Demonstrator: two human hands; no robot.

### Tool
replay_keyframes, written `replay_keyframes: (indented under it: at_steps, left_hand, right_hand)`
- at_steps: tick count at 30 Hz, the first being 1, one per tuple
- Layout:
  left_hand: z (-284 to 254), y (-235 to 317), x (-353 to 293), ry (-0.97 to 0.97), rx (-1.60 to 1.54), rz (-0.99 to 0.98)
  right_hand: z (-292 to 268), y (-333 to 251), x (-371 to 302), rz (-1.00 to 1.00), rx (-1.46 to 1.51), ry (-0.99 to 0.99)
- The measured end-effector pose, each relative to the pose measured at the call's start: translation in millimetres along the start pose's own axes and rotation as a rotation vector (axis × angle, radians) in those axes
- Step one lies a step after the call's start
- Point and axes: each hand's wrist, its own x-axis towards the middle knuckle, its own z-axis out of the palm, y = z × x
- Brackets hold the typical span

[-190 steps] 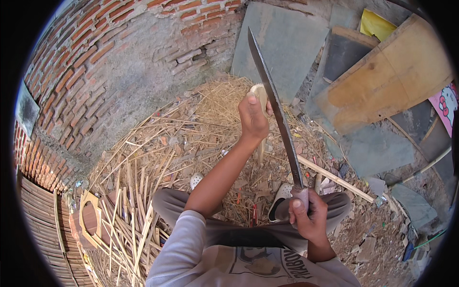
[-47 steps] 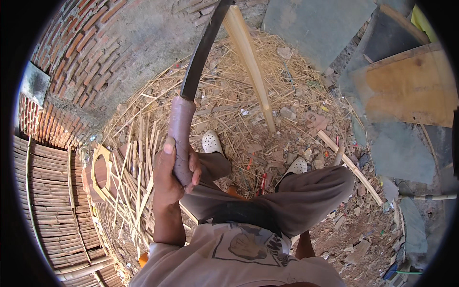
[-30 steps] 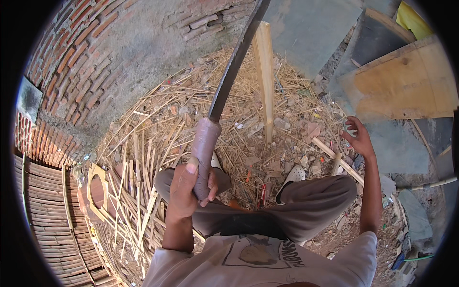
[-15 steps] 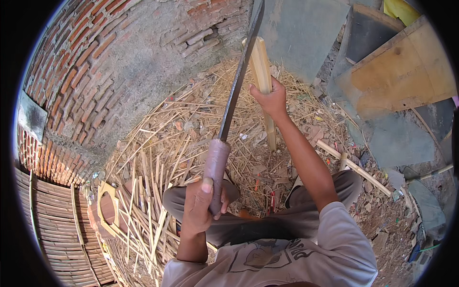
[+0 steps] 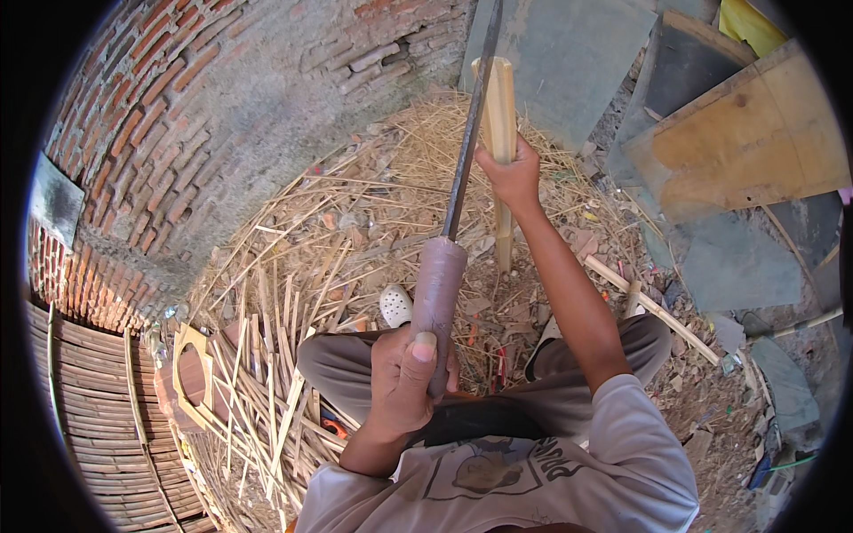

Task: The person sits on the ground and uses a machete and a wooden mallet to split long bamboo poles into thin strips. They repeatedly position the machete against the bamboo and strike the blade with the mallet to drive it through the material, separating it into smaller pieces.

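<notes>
L hand fingers wrapped round machete handle, thumb on top, prob. for blade control. R hand fingers grip wood stake abt midway, near upright over littered ground, prob. to steady it. Machete crosses stake's top; contact unclear.

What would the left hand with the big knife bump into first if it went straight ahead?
Probably the upright piece of wood that the right hand grips. The left hand and its knife point that way, but depth is unclear, so I can't tell how close they are.
</notes>
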Motion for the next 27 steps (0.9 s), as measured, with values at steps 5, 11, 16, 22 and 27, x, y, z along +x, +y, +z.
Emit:
replay_keyframes:
  at_steps: [5, 11, 16, 22, 27]
  left_hand:
    - [7.1, 0.0, -2.3, -0.012, 0.026, 0.032]
    - [12.6, 0.4, -2.0, -0.034, 0.033, 0.016]
    - [14.2, -0.6, -2.5, -0.023, 0.037, 0.013]
    - [12.7, -1.1, -2.3, -0.032, 0.041, 0.037]
    - [12.5, 1.4, -1.9, -0.025, 0.088, -0.006]
  right_hand:
    - [-1.4, -0.3, -0.6, 0.008, 0.002, 0.005]
    - [-3.8, -0.1, -2.9, 0.023, 0.038, 0.022]
    - [-3.1, -0.9, -4.2, 0.035, 0.044, 0.023]
    - [-5.2, -0.6, -3.8, 0.029, -0.010, 0.013]
    - [-1.3, 0.0, -5.9, 0.043, -0.005, 0.030]
